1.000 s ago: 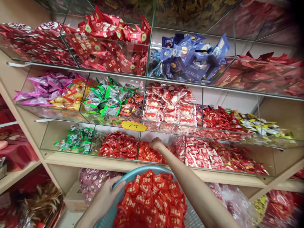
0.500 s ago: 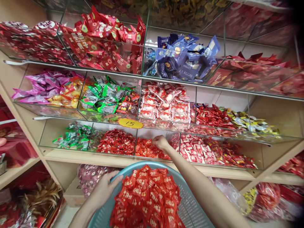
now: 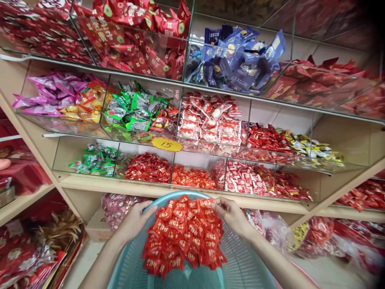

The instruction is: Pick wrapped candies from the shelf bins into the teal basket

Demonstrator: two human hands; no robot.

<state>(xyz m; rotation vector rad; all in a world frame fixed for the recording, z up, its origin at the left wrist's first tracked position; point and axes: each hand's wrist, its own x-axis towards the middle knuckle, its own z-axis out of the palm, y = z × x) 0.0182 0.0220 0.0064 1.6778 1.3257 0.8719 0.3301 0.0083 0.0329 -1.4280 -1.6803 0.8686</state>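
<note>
A light blue plastic basket (image 3: 246, 265) fills the lower middle of the view, with a heap of small red wrapped candies (image 3: 183, 237) in it. My left hand (image 3: 135, 220) grips the basket's far left rim, fingers curled over the edge. My right hand (image 3: 230, 212) rests at the top right of the heap, its fingers pinched on red candies there. Straight ahead, the lowest glass bin (image 3: 192, 177) holds the same red candies.
Glass-fronted bins on wooden shelves hold red, green, pink, white and blue wrapped sweets. A yellow tag marked 15 (image 3: 167, 144) hangs on the middle row. Bags of sweets (image 3: 118, 204) lie below the shelf, and red goods (image 3: 21, 249) sit at lower left.
My right hand has drawn back out of the lowest bin and come down to the candy heap in the basket. The view has tilted slightly downward.
</note>
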